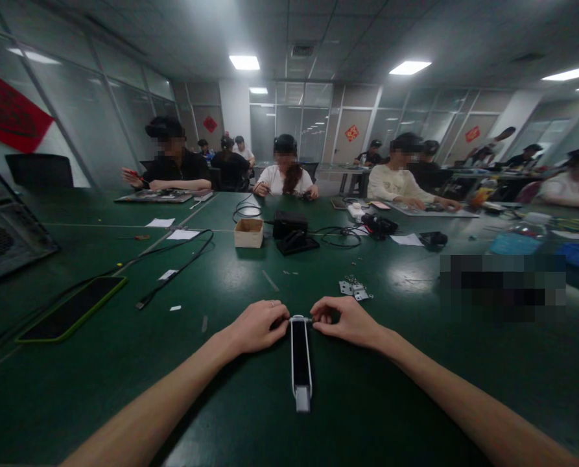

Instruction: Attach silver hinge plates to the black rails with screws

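Note:
A long, narrow white frame lies on the green tabletop in front of me, its open middle showing dark. At its near end is a pale rectangular block. My left hand is closed at the far end of the frame, fingertips pinched against its left side. On the opposite side my right hand pinches a small, thin pin-like piece that meets the frame's far end. Fingers partly hide what each hand grips. Just beyond the right hand lie several small metal plates and loose bits.
A phone with a green edge and a black cable lie left. Ahead stand a small open box and a black device. Co-workers sit across the green table. A computer case stands far left.

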Demonstrator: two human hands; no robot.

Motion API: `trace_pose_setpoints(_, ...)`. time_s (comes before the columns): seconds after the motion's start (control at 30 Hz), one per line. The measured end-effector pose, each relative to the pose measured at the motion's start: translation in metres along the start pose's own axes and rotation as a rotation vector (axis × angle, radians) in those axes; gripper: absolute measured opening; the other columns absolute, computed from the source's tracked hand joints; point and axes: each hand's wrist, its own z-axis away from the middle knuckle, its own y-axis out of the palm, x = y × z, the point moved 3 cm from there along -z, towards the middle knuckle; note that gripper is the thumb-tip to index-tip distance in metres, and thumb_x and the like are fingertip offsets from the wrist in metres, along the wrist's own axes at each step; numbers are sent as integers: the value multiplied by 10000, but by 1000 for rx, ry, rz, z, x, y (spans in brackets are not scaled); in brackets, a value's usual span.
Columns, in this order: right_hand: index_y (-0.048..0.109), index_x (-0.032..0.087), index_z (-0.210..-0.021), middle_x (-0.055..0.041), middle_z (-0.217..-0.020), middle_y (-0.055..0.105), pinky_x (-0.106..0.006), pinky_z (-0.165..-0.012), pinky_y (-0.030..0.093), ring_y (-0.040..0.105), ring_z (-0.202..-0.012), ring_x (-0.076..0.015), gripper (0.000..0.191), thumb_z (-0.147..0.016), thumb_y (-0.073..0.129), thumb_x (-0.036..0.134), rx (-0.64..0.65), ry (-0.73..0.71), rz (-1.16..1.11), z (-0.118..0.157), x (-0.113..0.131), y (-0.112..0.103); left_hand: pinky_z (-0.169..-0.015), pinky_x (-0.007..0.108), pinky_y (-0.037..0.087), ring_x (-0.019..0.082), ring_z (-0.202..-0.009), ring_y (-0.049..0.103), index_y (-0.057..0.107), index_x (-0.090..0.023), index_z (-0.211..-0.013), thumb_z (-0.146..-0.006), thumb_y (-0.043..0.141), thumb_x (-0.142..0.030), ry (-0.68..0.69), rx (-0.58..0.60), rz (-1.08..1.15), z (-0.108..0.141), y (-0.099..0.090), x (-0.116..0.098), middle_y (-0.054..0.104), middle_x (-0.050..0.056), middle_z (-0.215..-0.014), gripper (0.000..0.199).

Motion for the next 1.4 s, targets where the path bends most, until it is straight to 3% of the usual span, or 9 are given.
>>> trace_pose_setpoints(0.47, 687, 181, -951, -18, -843, 677, -236, -621, 493, 603, -692, -122, 160, -832, 626, 268, -59, -72, 74, 0, -5, 13, -691, 255, 429, 157, -755, 568, 585, -169, -907, -888, 465, -209, -16, 17, -8, 1, -1, 0, 607, 33, -861, 129)
trace_pose_setpoints(0.83, 624, 182, -1071, -57, -984, 660, -305, -759, 508, 614, -850, -168, 267, -822, 634, 280, 3, -171, 223, 1, -2, 8, -671, 261, 426, 157, -722, 561, 587, -168, -910, -887, 468, -210, -26, 21, -7, 1, -1, 0, 598, 27, -829, 128)
trace_pose_setpoints(0.97, 627, 167, -1071, -99, -1017, 661, -373, -828, 484, 609, -928, -214, 264, -851, 581, 306, -93, -224, 425, 0, -8, -16, -671, 256, 425, 158, -738, 565, 587, -167, -904, -881, 477, -198, -24, 16, 7, 1, -2, -1, 605, 31, -845, 116)
trace_pose_setpoints(1.13, 641, 155, -1039, -125, -1042, 660, -409, -880, 446, 594, -973, -252, 275, -888, 498, 336, -227, 7, 705, 5, -35, -70, -659, 254, 428, 158, -739, 561, 588, -160, -908, -886, 472, -195, -29, 42, 19, 0, -6, -3, 602, 34, -848, 123)
trace_pose_setpoints(1.27, 651, 134, -1026, -128, -1036, 656, -352, -884, 436, 589, -971, -234, 284, -907, 434, 274, -175, 240, 817, 14, -57, -102, -671, 263, 428, 162, -755, 562, 587, -164, -928, -894, 465, -209, -39, 43, 30, 1, -5, 0, 603, 35, -865, 134)
trace_pose_setpoints(1.4, 665, 150, -1015, -107, -958, 668, -314, -804, 444, 602, -886, -217, 280, -895, 446, 275, -38, 333, 796, 16, -70, -104, -676, 266, 426, 159, -751, 558, 584, -171, -924, -898, 464, -220, -36, 39, 45, 2, -2, 2, 597, 30, -866, 132)
